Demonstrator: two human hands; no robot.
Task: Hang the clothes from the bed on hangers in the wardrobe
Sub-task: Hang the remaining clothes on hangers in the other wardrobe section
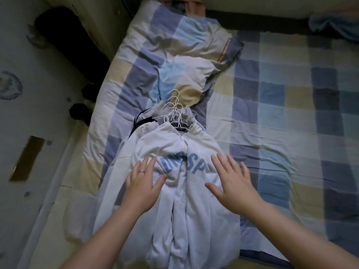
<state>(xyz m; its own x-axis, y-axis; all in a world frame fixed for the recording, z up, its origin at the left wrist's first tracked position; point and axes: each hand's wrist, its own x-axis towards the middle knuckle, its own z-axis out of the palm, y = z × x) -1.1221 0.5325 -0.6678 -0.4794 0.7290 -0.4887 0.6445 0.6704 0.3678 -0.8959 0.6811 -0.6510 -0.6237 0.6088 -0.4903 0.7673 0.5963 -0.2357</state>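
A pile of clothes lies on the bed, each piece on a white wire hanger (pixel 174 111); several hooks stick out together at the pile's far end. On top is a white zip sweatshirt (pixel 186 200) with blue letters across the chest. A dark navy garment (pixel 144 121) peeks out beneath it at the collar. My left hand (pixel 142 183) rests flat on the sweatshirt's left chest, fingers spread. My right hand (pixel 232 181) hovers or rests flat on its right side, fingers apart. Neither hand grips anything. No wardrobe is in view.
The bed (pixel 281 105) has a blue, beige and grey checked cover. A matching checked pillow (pixel 190 61) lies beyond the hangers. The bed's edge runs along the left, with patterned floor (pixel 29 117) and dark objects (pixel 79 113) beside it. A crumpled blue cloth (pixel 334 26) lies far right.
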